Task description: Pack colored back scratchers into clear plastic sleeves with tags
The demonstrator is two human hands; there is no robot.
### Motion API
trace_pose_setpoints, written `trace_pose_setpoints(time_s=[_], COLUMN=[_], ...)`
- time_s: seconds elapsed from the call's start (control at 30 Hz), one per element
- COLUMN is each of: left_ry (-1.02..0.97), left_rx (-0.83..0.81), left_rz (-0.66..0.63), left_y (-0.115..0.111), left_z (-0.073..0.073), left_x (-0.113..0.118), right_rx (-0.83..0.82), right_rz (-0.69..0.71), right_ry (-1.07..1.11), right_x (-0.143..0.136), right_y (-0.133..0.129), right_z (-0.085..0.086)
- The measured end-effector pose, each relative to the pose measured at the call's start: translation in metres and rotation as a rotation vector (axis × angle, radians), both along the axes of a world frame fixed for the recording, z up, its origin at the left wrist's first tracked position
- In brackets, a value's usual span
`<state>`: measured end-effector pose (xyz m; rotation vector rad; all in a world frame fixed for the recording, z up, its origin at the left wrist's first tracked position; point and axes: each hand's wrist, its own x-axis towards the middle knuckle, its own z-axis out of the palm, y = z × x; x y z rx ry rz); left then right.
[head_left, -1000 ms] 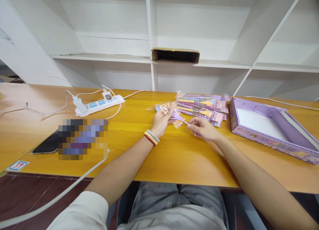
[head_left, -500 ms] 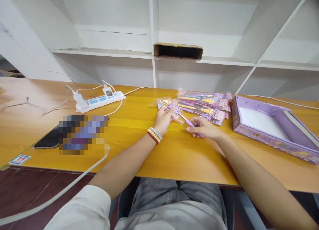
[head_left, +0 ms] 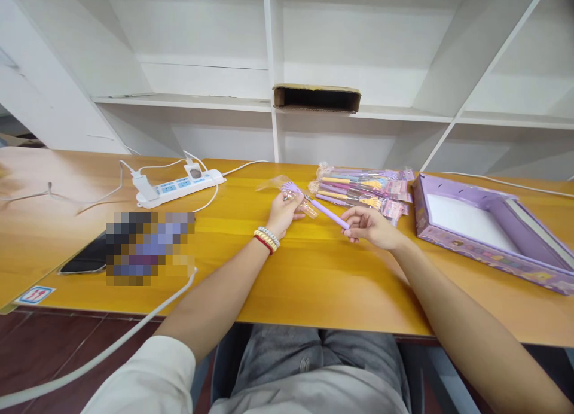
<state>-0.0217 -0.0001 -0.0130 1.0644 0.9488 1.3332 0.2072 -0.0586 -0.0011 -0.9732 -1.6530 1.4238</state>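
My left hand (head_left: 284, 214) is closed on the head end of a purple stick (head_left: 329, 213) with a small hand-shaped tip, together with clear plastic wrapping (head_left: 308, 208). The fingers of my right hand (head_left: 368, 227) pinch the stick's lower end. Between the two hands the purple handle lies bare and slants down to the right. Just behind my right hand is a pile of wrapped sticks (head_left: 354, 182) with purple, yellow and blue parts.
An open purple box (head_left: 475, 250) stands on the table at the right. At the left are a white power strip (head_left: 179, 186) with cables and a black phone (head_left: 85, 257) beside a blurred patch. A cardboard box (head_left: 316, 98) sits on the white shelf behind.
My left hand has moved a little left and down with the wrapping and the stick's head. My right hand now grips nearer the handle's end, and more of the handle shows.
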Motion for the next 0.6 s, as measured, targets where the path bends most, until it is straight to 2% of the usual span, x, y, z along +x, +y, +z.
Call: trace_pose_setpoints(time_s=[0.27, 0.37, 0.47, 0.6], left_ry=[0.036, 0.067, 0.092, 0.124], left_rx=[0.000, -0.008, -0.015, -0.032], left_rz=[-0.160, -0.236, -0.261, -0.295], left_y=[-0.014, -0.017, -0.020, -0.023], left_z=[0.001, 0.001, 0.001, 0.001], left_x=[0.012, 0.014, 0.015, 0.018], right_rx=[0.109, 0.218, 0.327, 0.322], right_rz=[-0.075, -0.152, -0.218, -0.174], right_ry=[-0.071, -0.130, -0.182, -0.211], right_x=[-0.013, -0.012, -0.010, -0.009], right_y=[-0.003, -0.002, -0.001, -0.001], right_z=[-0.008, -0.008, -0.007, -0.008])
